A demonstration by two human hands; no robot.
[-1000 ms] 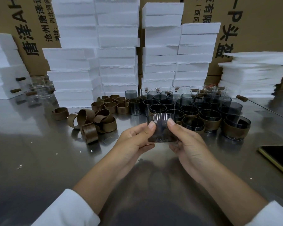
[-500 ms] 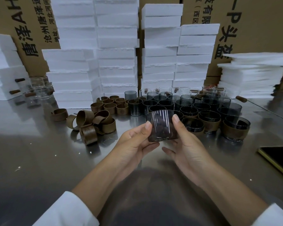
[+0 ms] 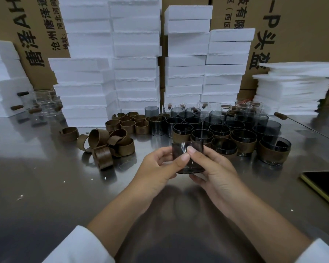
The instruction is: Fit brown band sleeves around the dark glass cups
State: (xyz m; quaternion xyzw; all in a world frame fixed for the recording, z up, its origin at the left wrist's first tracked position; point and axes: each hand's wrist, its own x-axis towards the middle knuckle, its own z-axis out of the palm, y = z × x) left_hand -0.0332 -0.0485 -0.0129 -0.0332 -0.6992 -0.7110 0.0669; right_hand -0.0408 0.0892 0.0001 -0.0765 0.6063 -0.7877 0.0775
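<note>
Holding one dark glass cup [image 3: 196, 164] in both hands, low over the steel table [image 3: 46, 186] and just in front of the cluster of banded cups [image 3: 243, 143].

Reaching in from the left, the left hand [image 3: 158, 168] grips the cup's side, its thumb laid across the near wall and its fingers curled round behind; the right hand [image 3: 216, 174] grips from the right and underneath, its thumb tip pressed on the near wall beside the other thumb. Both forearms meet in a V, with white cuffs [image 3: 78, 245] cut off at the bottom edge. The thumbs cover much of the wall, and the glass looks brownish near its rim, so whether a band sits on it cannot be told. Loose brown bands [image 3: 106, 145] lie piled to the left. A phone [image 3: 323, 185] is cut off at the right edge.
</note>
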